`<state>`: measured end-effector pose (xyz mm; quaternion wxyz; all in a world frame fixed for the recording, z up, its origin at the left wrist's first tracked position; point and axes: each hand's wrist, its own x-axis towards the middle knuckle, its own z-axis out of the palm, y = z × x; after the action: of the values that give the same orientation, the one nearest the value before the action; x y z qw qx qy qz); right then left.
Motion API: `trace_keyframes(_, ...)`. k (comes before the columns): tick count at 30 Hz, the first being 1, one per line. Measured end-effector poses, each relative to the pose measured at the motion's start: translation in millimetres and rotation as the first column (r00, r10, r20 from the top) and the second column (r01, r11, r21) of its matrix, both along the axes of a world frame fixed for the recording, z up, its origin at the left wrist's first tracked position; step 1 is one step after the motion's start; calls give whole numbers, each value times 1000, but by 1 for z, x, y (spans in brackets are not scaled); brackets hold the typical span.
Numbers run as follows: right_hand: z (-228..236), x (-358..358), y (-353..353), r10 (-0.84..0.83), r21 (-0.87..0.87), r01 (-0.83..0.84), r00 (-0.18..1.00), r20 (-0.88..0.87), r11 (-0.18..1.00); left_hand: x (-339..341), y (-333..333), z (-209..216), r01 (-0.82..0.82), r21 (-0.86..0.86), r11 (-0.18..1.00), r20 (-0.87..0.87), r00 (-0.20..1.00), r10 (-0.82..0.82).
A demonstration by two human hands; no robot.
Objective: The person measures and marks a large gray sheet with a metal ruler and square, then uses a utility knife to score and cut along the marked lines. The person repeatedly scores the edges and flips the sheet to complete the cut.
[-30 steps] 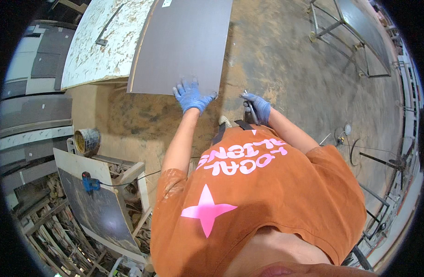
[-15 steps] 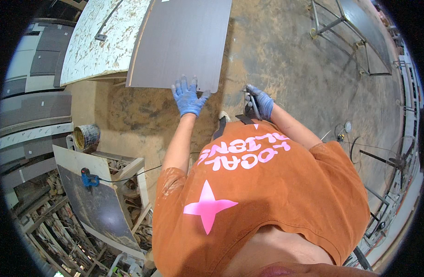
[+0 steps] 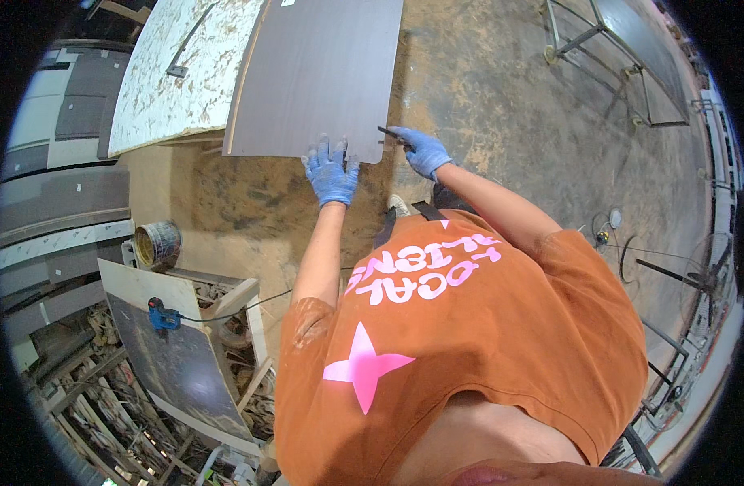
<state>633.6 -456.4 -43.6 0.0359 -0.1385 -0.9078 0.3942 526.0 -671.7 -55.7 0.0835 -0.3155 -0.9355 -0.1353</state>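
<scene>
One grey panel [image 3: 323, 73] overlaps the scuffed white desk [image 3: 190, 69], its near end jutting past it. The left grip [image 3: 331, 172] is unclenched, fingers resting on that end; the right grip [image 3: 422, 152] grasps a slim dark tool [image 3: 389, 133], its tip over the panel's right edge, contact impossible to tell.

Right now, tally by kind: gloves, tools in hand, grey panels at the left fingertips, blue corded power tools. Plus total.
Blue gloves: 2
Slim dark tool, in the right hand: 1
Grey panel: 1
Blue power tool: 1
Total: 5
</scene>
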Motion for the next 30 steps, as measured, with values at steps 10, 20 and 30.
trace_keyframes(10, -5, 26, -46, 657, 344, -682, 725, 205, 645, -13, -14, 0, 72, 152, 986, 13, 997, -75)
trace_keyframes(20, 89, -43, -34, 610, 479, -827, 548, 572, 294, -31, -20, 0, 22, 319, 948, 130, 989, -66)
trace_keyframes(30, 83, -80, -30, 632, 496, -853, 476, 612, 164, -24, -17, -5, -7, 370, 929, 68, 998, -19)
